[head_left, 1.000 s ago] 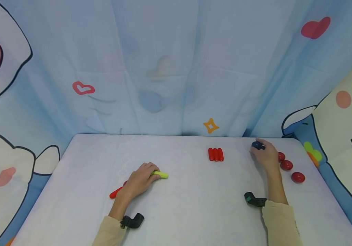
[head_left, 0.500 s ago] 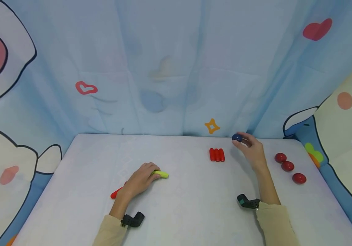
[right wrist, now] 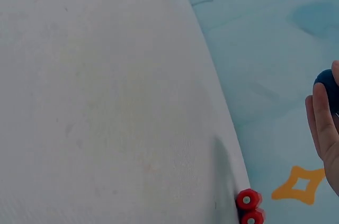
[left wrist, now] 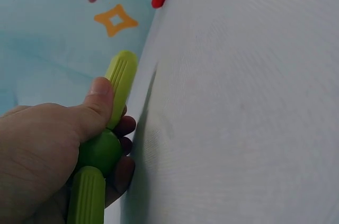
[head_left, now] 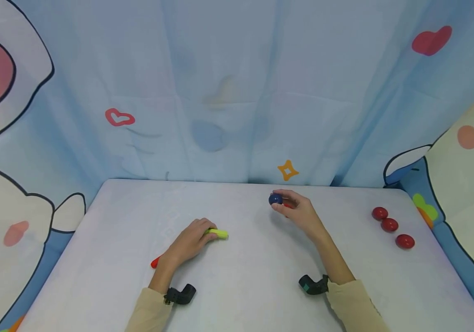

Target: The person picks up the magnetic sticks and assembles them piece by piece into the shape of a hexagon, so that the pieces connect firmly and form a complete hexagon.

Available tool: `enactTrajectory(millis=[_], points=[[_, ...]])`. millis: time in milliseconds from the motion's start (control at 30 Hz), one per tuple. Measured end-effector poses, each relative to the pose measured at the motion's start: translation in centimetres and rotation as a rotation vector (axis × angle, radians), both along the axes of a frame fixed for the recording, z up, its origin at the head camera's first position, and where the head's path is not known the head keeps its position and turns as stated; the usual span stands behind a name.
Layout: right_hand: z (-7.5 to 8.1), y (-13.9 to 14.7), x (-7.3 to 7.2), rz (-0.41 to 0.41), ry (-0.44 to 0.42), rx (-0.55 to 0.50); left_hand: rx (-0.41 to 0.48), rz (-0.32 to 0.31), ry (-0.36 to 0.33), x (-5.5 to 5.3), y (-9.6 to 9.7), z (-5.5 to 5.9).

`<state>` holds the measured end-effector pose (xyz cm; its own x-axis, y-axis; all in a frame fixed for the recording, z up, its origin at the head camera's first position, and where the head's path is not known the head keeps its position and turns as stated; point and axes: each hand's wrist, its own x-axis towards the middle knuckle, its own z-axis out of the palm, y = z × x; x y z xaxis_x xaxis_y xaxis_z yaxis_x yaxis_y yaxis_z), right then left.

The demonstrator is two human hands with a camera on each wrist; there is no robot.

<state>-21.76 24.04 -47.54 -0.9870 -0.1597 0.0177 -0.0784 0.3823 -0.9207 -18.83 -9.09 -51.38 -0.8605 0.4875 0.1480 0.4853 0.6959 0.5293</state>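
My left hand (head_left: 189,244) grips a yellow-green ribbed toy rod (left wrist: 123,78) low over the white table. Against the palm in the left wrist view sit a green ball (left wrist: 99,152) and a second green rod (left wrist: 87,197), lined up with the first. A red rod (head_left: 155,263) pokes out behind the left wrist; whether it is joined to the held pieces I cannot tell. Raised above the table, my right hand (head_left: 301,214) holds a dark blue ball (head_left: 275,198) between thumb and fingers. Short red rods (right wrist: 248,199) lie beneath it, mostly hidden in the head view.
Three red balls (head_left: 389,225) rest at the table's right side. A light blue patterned curtain (head_left: 228,92) hangs behind the far edge of the white table (head_left: 241,286). Each wrist wears a black camera mount (head_left: 182,294).
From the far right my right hand has carried the blue ball leftward, to over the red rods. The left hand stays nearly still with its rod. The head view has shifted slightly.
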Motion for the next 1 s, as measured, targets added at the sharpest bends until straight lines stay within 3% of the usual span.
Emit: enactTrajectory(millis=[200,367,533,833,1000], points=[[0.0,-2.4,0.8,0.056,-0.069,-0.020,0.029,-0.006,0.005,-0.1,-0.1,0.1],[-0.7,-5.3,1.9,0.151,-0.146,0.022,0.054,-0.013,-0.005,-0.2,0.0,0.3],[-1.1,-7.3,2.7,0.230,-0.115,0.097,0.046,-0.012,-0.009,-0.4,0.3,0.6],[-1.9,-8.3,3.4,0.256,-0.115,0.144,0.026,-0.038,0.026,-0.1,1.1,0.4],[-2.1,-8.2,3.3,0.249,-0.125,0.157,-0.003,-0.021,0.042,0.3,1.7,0.1]])
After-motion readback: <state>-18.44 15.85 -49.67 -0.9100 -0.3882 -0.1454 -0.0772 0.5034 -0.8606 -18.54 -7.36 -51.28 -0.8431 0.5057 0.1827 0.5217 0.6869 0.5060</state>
